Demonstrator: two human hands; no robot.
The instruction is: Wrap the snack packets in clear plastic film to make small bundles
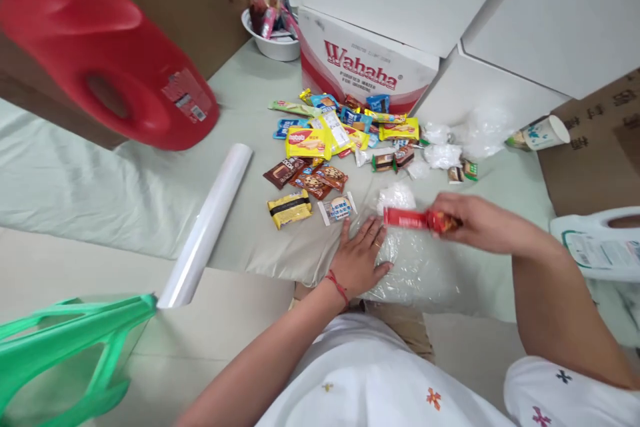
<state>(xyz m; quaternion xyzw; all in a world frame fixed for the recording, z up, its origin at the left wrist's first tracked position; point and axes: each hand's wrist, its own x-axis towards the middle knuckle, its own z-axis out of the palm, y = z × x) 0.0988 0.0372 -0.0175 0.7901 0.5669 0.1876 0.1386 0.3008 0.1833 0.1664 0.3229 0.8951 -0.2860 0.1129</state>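
Observation:
My right hand (467, 221) is closed on a long red snack packet (406, 218), held above the cloth-covered surface; motion blurs its far end. My left hand (357, 257) lies flat with fingers spread, its thumb side over a sheet of clear plastic (420, 270). Just beyond its fingertips is a small white-and-blue snack packet (339, 208). A yellow packet with a dark band (290, 209) sits to the left of that. Farther back, brown cookie packets (330, 177) and a yellow wafer packet (307, 142) belong to a loose pile of wrapped snacks.
A Wahaha carton (367, 67) stands behind the pile. To the left are a white roll (210, 227), a big red jug (145, 73) and a green plastic stool (95, 340). Crumpled clear plastic (483, 133), a paper cup (547, 133) and a white bottle (600, 247) are on the right.

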